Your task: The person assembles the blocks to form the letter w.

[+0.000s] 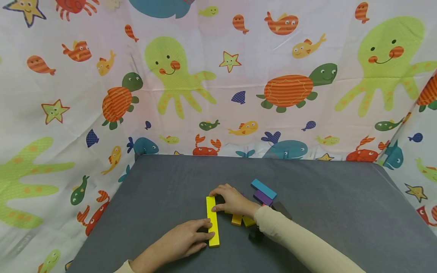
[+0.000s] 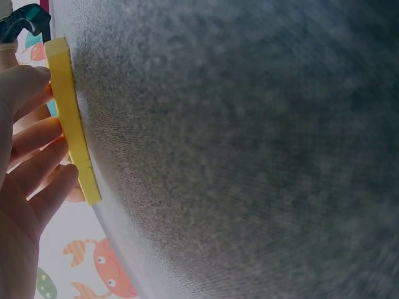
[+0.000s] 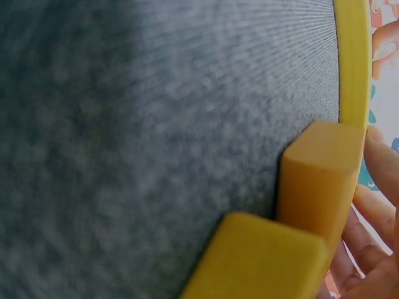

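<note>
Table [image 1: 170,182] bears block row [image 1: 213,218]; loose blocks [image 1: 263,188] right, perhaps touching.

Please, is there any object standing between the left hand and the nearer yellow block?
Nothing visible stands in the way: the left hand touches the nearer yellow block directly. The orange block lies on that block's other side, near the right hand.

Right hand [image 3: 377,243] at four o'clock

A yellow strip [image 3: 353,62] stretches along two o'clock, with part of the left hand [image 3: 388,50] beyond. Just past three, an orange block [image 3: 321,168] overlaps the strip's lower end in view. A darker yellow block [image 3: 255,261] sits at five. Grey cloth [image 3: 93,149] spreads toward nine.
</note>
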### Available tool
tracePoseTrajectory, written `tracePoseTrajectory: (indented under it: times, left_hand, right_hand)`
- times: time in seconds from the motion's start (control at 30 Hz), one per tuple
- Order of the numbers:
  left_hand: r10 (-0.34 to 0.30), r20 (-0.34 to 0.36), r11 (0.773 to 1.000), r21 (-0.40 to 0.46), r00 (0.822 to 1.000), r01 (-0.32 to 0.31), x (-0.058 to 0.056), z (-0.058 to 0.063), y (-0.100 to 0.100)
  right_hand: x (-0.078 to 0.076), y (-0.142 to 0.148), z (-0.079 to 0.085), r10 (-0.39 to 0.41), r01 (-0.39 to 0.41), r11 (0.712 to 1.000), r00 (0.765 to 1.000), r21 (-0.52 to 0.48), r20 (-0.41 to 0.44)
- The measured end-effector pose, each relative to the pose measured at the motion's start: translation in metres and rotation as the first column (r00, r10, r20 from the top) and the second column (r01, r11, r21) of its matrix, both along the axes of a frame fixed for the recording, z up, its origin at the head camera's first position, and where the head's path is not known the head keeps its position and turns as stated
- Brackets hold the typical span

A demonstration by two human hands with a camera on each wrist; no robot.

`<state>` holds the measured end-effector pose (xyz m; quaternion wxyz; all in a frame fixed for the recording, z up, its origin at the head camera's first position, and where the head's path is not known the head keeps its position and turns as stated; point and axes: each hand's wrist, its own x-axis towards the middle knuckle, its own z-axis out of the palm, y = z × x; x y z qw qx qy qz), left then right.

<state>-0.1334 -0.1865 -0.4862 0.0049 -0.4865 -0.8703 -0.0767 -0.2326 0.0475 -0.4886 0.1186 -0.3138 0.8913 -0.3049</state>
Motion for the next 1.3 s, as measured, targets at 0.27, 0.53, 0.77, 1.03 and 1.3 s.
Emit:
tracePoseTrajectory:
  times: [0.27,0.53,0.77,1.03,1.3]
  left_hand:
    - [0.001,0.013,1.0,-0.011,1.0,-0.001,0.0,0.002,0.0]
    - [0.011,0.019,1.0,-0.015,1.0,-0.011,0.0,0.006,0.005]
    - [0.029,0.036,0.998,-0.048,0.999,-0.028,0.0,0.009,0.008]
    - [0.037,0.043,0.997,-0.063,0.998,-0.034,0.0,0.009,0.008]
    - [0.055,0.077,0.996,-0.08,0.995,-0.049,0.0,0.012,0.009]
  right_hand:
    - [-0.001,0.007,0.011,0.004,-0.004,0.999,1.0,-0.033,0.023]
    - [0.002,0.046,0.044,-0.027,0.027,0.992,1.0,-0.121,0.005]
    - [0.022,0.098,0.057,-0.089,0.082,0.991,0.994,-0.109,-0.06]
    - [0.04,0.145,0.035,-0.149,0.141,0.988,0.978,-0.061,-0.145]
    - [0.053,0.159,0.012,-0.208,0.209,0.978,0.963,-0.009,-0.171]
